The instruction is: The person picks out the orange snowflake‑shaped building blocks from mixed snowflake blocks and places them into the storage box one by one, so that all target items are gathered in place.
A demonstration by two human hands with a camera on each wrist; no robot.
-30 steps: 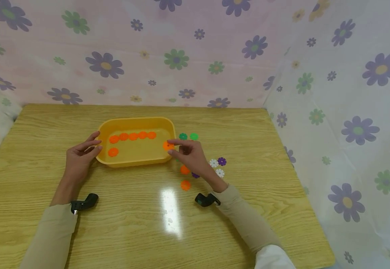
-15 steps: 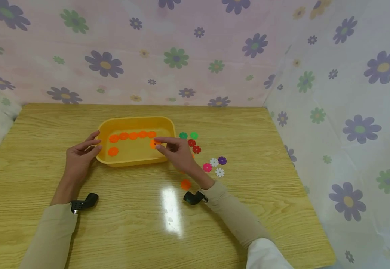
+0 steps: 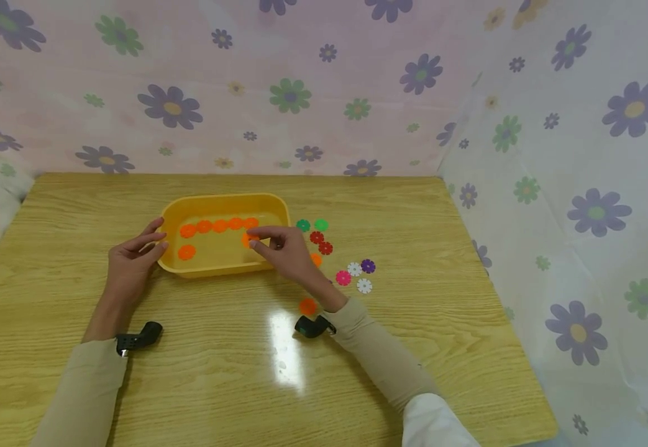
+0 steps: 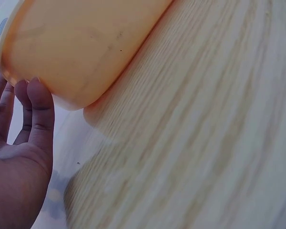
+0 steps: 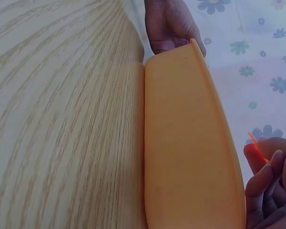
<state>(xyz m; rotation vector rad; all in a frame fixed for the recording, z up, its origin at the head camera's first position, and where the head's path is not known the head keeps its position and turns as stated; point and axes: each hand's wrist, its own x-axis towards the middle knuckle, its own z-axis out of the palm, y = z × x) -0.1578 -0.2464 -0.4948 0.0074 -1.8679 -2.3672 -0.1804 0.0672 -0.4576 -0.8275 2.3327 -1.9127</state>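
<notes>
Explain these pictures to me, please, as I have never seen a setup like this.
Certainly. There is no machine here: a person works with two bare hands. The widest view comes from the head, looking forward and down; the other two come from the left and right wrists.

On the wooden table stands a yellow tub. Inside are a row of five orange discs and another disc nearer the person. Loose discs in several colours lie to its right.

The left hand touches the tub's end, while the right hand has a pinching grip on an orange disc over the tub.
</notes>
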